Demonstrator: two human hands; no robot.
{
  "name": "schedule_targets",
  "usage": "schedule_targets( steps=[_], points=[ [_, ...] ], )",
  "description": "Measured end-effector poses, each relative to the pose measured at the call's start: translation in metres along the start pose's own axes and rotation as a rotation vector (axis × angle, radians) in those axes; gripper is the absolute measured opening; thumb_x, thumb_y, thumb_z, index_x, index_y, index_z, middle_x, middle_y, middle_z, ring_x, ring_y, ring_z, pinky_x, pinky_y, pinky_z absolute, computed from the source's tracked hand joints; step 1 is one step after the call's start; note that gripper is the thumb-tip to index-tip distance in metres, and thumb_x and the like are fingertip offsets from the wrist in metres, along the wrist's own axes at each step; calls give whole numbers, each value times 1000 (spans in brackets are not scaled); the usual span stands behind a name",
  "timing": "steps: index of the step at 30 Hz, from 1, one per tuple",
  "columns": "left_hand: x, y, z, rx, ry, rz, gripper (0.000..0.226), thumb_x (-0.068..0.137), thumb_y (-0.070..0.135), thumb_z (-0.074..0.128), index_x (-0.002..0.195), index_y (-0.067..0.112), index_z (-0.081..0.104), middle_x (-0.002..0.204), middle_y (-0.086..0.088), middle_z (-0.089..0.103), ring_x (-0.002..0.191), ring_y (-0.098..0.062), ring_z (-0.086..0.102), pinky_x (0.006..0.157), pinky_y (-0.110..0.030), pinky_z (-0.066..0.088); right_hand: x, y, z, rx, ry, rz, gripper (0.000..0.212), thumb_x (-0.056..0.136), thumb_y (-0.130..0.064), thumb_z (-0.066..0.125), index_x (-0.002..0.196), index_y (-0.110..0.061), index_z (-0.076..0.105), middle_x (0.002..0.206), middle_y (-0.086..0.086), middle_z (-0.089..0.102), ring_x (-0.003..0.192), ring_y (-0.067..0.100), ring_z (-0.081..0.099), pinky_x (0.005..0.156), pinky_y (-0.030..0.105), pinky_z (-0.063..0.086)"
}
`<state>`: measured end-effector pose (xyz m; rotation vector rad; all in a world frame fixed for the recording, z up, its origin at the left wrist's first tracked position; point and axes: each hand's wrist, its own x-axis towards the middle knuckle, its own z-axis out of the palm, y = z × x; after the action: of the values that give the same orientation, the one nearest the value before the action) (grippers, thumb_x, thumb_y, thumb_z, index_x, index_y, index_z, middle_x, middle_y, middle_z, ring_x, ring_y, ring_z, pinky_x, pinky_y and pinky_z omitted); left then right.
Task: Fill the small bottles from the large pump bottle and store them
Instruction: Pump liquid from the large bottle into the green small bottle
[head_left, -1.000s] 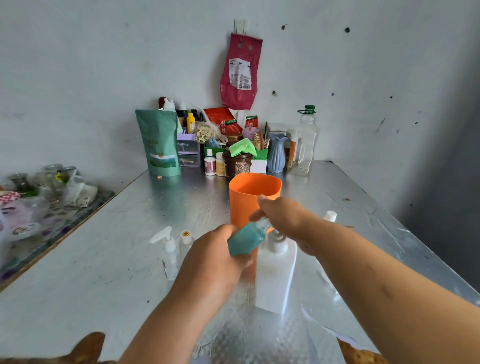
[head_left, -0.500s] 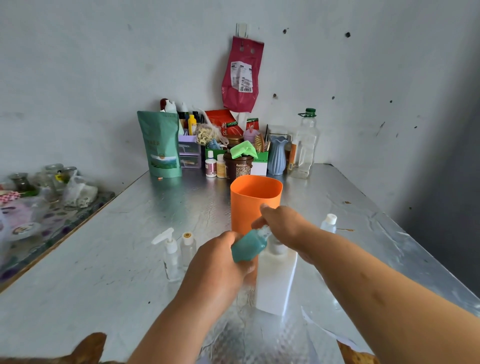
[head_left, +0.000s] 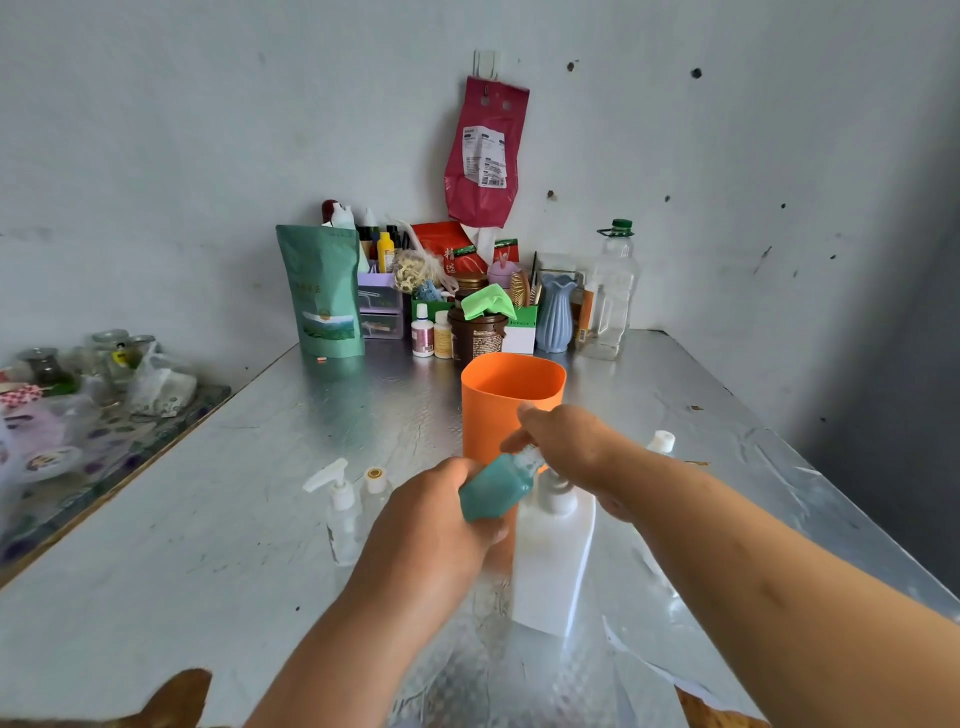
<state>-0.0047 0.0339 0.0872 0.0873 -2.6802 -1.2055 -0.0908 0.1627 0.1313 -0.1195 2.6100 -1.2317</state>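
Note:
My left hand (head_left: 441, 525) grips a small teal bottle (head_left: 493, 491), tilted with its neck toward the upper right. My right hand (head_left: 566, 447) pinches the top of that bottle at its neck. Just behind and below them stands the large white pump bottle (head_left: 553, 561), its pump head partly hidden by my right hand. An orange cup (head_left: 511, 400) stands right behind the hands. Left of my left hand are a small clear pump bottle (head_left: 340, 512) and a small clear bottle with a white cap (head_left: 375, 486). Another small white-capped bottle (head_left: 661, 442) shows behind my right arm.
The silver foil-covered table (head_left: 234, 519) carries a cluster at the back wall: a green pouch (head_left: 322, 293), a brown jar (head_left: 478, 332), a blue vase (head_left: 556, 312), a clear jug (head_left: 613, 296). A tray of glass jars (head_left: 78, 389) lies at the left edge. A red bag (head_left: 485, 150) hangs on the wall.
Both hands stay together on the teal bottle; they have shifted only slightly, with my right hand's fingers working at the bottle's neck.

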Motion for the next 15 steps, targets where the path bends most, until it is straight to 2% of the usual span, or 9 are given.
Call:
schedule_targets(
  steps=[3,7,11,15],
  points=[
    [1,-1,1,-10,-4,-3,25,83,31,72,104,36,61,91,18,66,85,1,61,74,-23,50,6,2,2,-61,12,-4,51,103,-32,21,117,-5,63,122,15,59,94,22,50,87,33,38],
    [3,-5,5,-14,-10,-17,25,82,29,73,104,34,62,90,16,67,85,-1,62,76,-27,51,13,8,6,-100,35,-26,53,103,-32,20,116,-3,62,121,18,59,89,23,48,84,31,38],
    [4,-6,9,-10,-30,-18,28,82,34,74,107,34,62,94,16,68,88,-1,63,77,-27,52,15,14,10,-96,48,2,54,102,-35,20,120,-5,60,123,17,57,100,25,50,97,36,39],
    [3,-6,8,-14,-27,-19,28,82,32,73,107,35,62,94,17,68,87,-1,63,76,-26,52,9,12,7,-34,26,-1,52,102,-33,22,116,-8,65,119,11,59,98,23,51,89,31,38]
  ],
)
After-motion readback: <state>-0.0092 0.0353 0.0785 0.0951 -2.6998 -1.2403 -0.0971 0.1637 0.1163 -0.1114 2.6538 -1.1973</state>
